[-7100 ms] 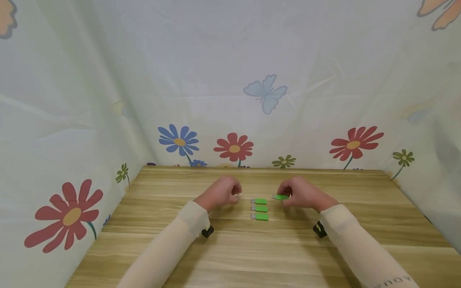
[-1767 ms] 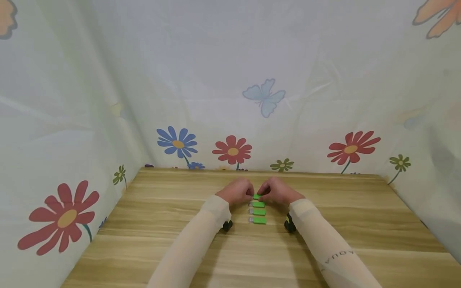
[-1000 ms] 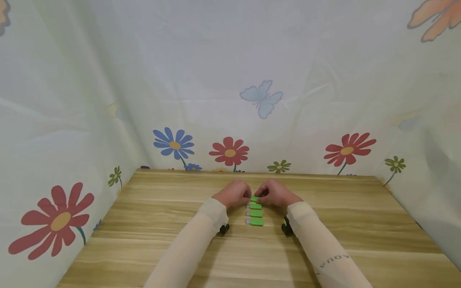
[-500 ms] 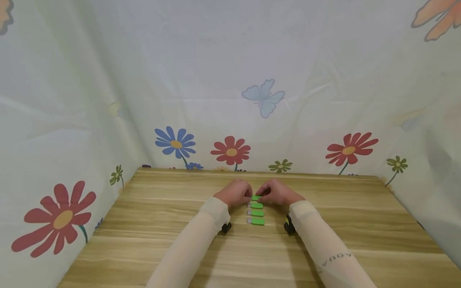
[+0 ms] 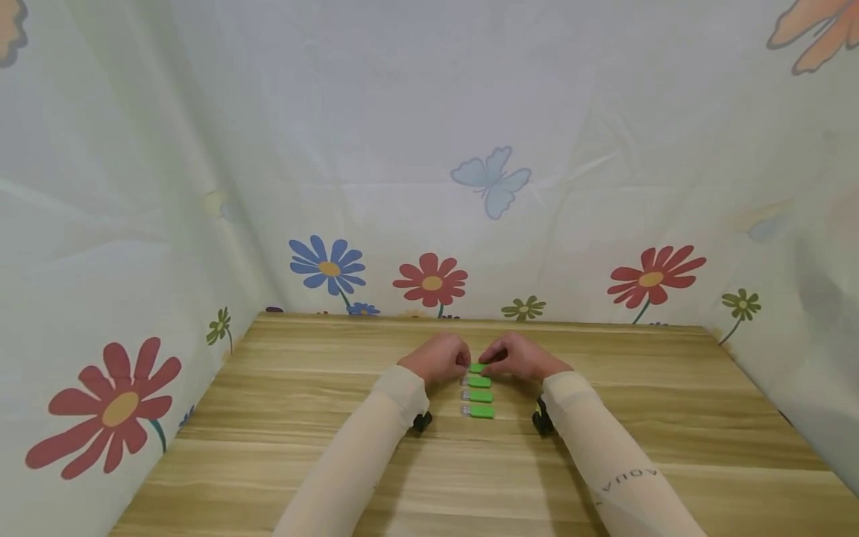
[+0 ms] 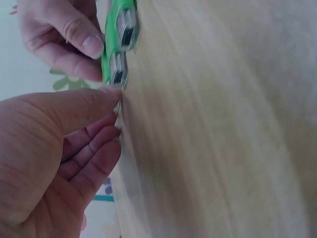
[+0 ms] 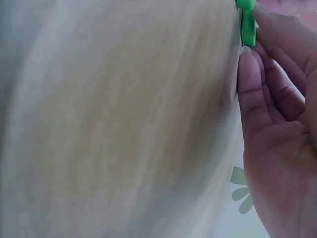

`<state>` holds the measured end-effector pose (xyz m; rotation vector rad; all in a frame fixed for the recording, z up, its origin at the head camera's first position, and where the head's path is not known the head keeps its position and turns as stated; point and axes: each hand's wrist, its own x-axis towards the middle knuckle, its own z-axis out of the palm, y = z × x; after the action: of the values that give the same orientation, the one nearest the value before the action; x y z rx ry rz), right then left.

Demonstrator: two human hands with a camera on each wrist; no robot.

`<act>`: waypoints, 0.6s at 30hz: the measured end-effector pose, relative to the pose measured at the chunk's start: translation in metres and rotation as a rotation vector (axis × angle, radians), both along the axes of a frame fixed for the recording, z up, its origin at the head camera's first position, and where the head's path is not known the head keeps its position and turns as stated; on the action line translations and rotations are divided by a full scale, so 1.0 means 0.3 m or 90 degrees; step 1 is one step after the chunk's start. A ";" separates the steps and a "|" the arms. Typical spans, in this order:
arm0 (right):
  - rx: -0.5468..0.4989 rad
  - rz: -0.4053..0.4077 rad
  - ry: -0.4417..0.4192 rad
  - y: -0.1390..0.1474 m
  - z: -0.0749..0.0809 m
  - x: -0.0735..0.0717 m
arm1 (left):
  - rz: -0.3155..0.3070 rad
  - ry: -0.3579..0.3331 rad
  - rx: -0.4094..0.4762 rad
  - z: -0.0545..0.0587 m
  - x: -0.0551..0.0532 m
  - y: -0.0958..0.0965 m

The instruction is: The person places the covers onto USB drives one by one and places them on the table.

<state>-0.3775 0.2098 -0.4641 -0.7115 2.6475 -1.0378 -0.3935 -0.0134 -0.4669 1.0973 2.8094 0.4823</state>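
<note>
Three green USB flash drives (image 5: 479, 396) lie in a row on the wooden table, their clear-covered connector ends pointing left. Beyond them, at the far end of the row, is another green flash drive (image 5: 477, 368), partly hidden by both hands. My right hand (image 5: 520, 358) pinches its green body from the right. On the other side, my left hand (image 5: 439, 358) pinches at its connector end with thumb and curled fingers. In the left wrist view, the thumb (image 6: 101, 99) covers most of that end. The nearer drives' connectors (image 6: 127, 29) show clear covers.
The wood-grain table (image 5: 429, 477) reaches back to a pale curtain (image 5: 376, 149) printed with flowers and butterflies, which also hangs at the left and right sides. A dark wrist device (image 5: 542, 418) sits under the right wrist, another (image 5: 421, 422) under the left.
Seven seconds ago my hands were apart, the right holding a green flash drive right of the row. They have since met at the row's far end with it. The last second shows almost no motion.
</note>
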 end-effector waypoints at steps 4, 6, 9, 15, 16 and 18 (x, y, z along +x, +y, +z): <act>0.001 -0.025 0.001 0.002 -0.007 -0.007 | 0.015 -0.036 0.013 0.007 -0.006 -0.024; -0.008 -0.042 -0.012 0.008 -0.008 -0.009 | 0.027 -0.050 0.017 0.012 -0.007 -0.037; -0.041 -0.069 -0.049 0.012 -0.008 -0.010 | 0.051 -0.071 0.033 0.018 -0.006 -0.060; -0.075 -0.116 -0.027 0.018 0.016 0.006 | 0.065 -0.063 0.097 0.001 -0.024 -0.104; -0.073 -0.121 -0.003 0.020 0.020 0.012 | 0.063 -0.061 0.106 0.002 -0.024 -0.110; -0.073 -0.127 0.041 0.023 0.030 0.025 | 0.063 -0.056 0.118 0.016 -0.012 -0.118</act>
<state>-0.3700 0.2166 -0.4553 -0.5184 2.7781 -1.2474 -0.3972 -0.0488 -0.4622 0.9438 2.7971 0.7929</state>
